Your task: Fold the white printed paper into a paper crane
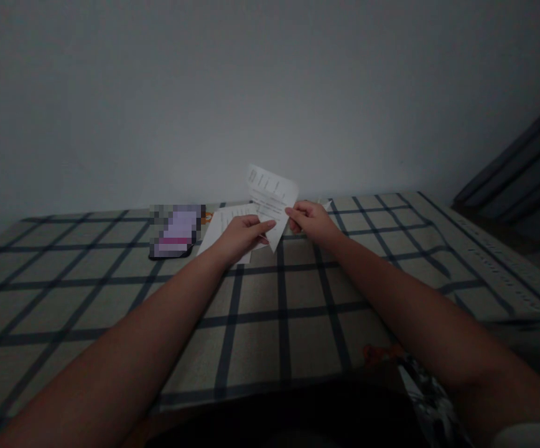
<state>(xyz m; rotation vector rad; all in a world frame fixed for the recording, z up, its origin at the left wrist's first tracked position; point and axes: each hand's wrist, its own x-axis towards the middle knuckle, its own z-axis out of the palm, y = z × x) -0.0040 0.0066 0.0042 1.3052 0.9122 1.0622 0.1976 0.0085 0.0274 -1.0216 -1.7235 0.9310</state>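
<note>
A printed sheet of paper [274, 190] is held up at a tilt between my two hands, above the checked tablecloth. My left hand [243, 235] grips its lower left part, the thumb lying over the front. At the sheet's right edge, my right hand [311, 221] pinches it between thumb and bent fingers. Beneath and behind my left hand lie more white printed papers [214, 231], partly covered by the hand. A small pale piece, perhaps a paper corner, shows behind my right hand; what it belongs to is hidden.
A phone [176, 231] with a blurred, lit screen lies left of the papers. The checked tablecloth [260, 323] covers the table, which meets a plain wall [270, 93] at the back. Dark folded fabric [526, 168] hangs at the far right.
</note>
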